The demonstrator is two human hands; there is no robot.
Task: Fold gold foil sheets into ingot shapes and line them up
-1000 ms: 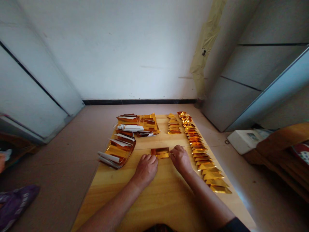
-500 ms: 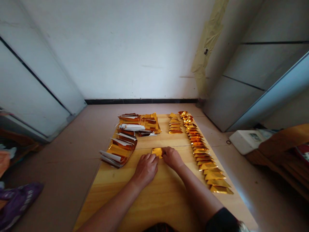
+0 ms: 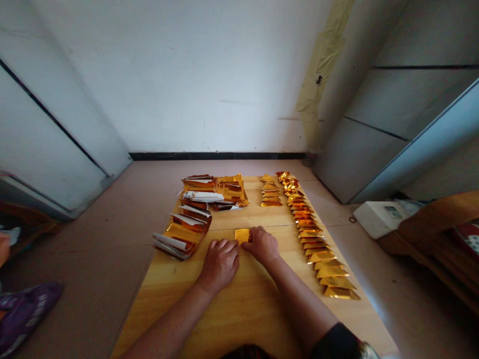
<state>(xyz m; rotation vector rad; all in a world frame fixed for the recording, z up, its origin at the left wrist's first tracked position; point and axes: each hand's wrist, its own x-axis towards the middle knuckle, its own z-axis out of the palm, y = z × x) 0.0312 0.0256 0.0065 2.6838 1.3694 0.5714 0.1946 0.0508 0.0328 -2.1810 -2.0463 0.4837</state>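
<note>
A small rectangle of gold foil paper (image 3: 242, 234) lies on the wooden table (image 3: 224, 319) between my hands. My right hand (image 3: 263, 244) has its fingers closed on the paper's right side and near edge. My left hand (image 3: 220, 262) rests palm down, its fingers bent together and their tips at the paper's near left corner; whether they pinch it I cannot make out. Left of my hands is a curved stack of gold sheets with pale backs (image 3: 187, 229). A long row of folded gold foil pieces (image 3: 318, 244) runs down the table's right side.
More gold sheets in bundles (image 3: 217, 192) lie at the table's far left. A shorter row of folded pieces (image 3: 271, 192) stands beside the long row. Beyond the table is a white wall (image 3: 209, 75). A white box (image 3: 377, 219) sits on the right, a purple bag (image 3: 30, 314) on the left.
My left hand has slid slightly left and toward me along the paper's near edge. My right hand has shifted a little left, its fingertips now lower on the paper.
</note>
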